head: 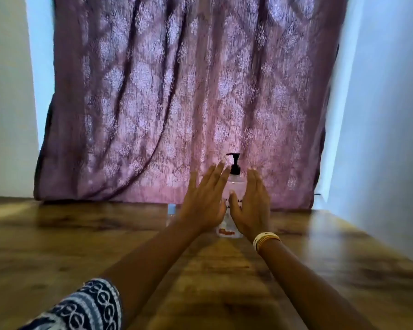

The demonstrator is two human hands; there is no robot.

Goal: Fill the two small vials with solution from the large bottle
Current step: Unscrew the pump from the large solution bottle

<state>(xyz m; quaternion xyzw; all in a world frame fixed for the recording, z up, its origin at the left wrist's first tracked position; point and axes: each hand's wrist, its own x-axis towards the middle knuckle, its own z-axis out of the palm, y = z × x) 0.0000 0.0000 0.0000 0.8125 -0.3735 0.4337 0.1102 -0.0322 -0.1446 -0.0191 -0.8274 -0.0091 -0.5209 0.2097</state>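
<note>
Head view: large bottle (pixel 231 201) stands upright on the wooden table (pixel 81 246), near its far edge in front of the purple curtain (pixel 177 91); black pump head (pixel 234 163) on top, clear body, label partly hidden. Left hand (pixel 204 206) and right hand (pixel 250 208) are raised on either side of the bottle, palms facing in, fingers straight and close together, gripping nothing; contact with the bottle cannot be told. One small vial (pixel 171 210) with a pale blue cap stands just left of the left hand. Second vial not visible, possibly behind the hands. Bangles (pixel 265 239) on right wrist. Risks, judged: closing both hands in fast could tip the tall, top-heavy bottle; the left hand's outer edge could knock the nearby vial over; pressing the pump with no vial under the spout would spill solution on the table.
</note>
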